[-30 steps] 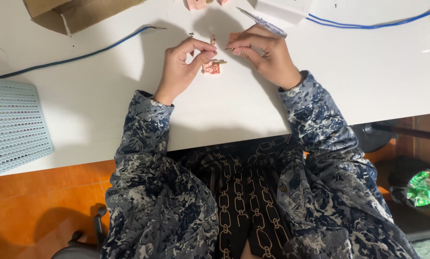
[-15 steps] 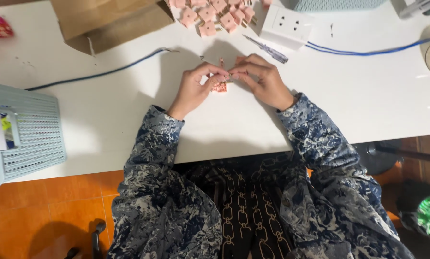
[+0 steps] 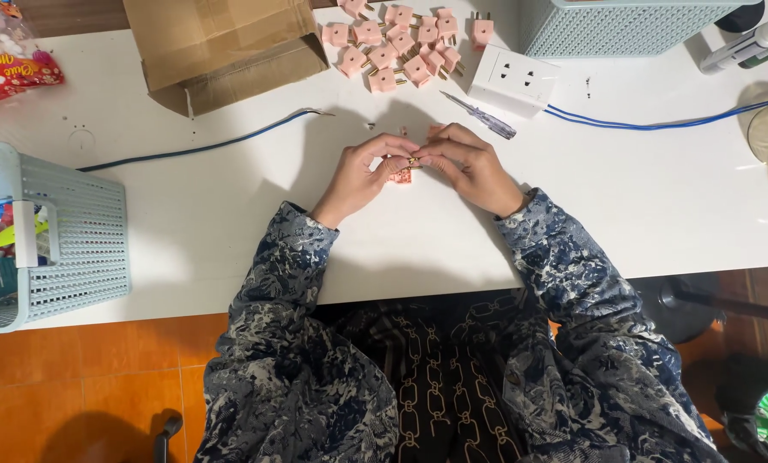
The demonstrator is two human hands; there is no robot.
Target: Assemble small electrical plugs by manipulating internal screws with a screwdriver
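A white worktop (image 3: 187,214) fills most of the view, with orange floor tiles below its near edge. At the far edge lie a brown cardboard box (image 3: 221,47) and a pale blue basket (image 3: 615,21); a second basket (image 3: 50,236) hangs over the left edge. A white socket block (image 3: 514,79) sits near the far edge with a blue cable (image 3: 658,123) running to the right edge, and another blue cable (image 3: 204,146) trails toward the left. Beside the block lie a heap of pink plugs (image 3: 397,43) and a small screwdriver (image 3: 480,116).

Mid-worktop, the left hand (image 3: 358,176) and right hand (image 3: 470,167) meet, fingertips pinching one pink plug (image 3: 403,174) between them, just above the surface. It looks light, stiff and small, with smooth plastic sides and brass prongs; I judge it best gripped by its flat body, not the thin prongs.
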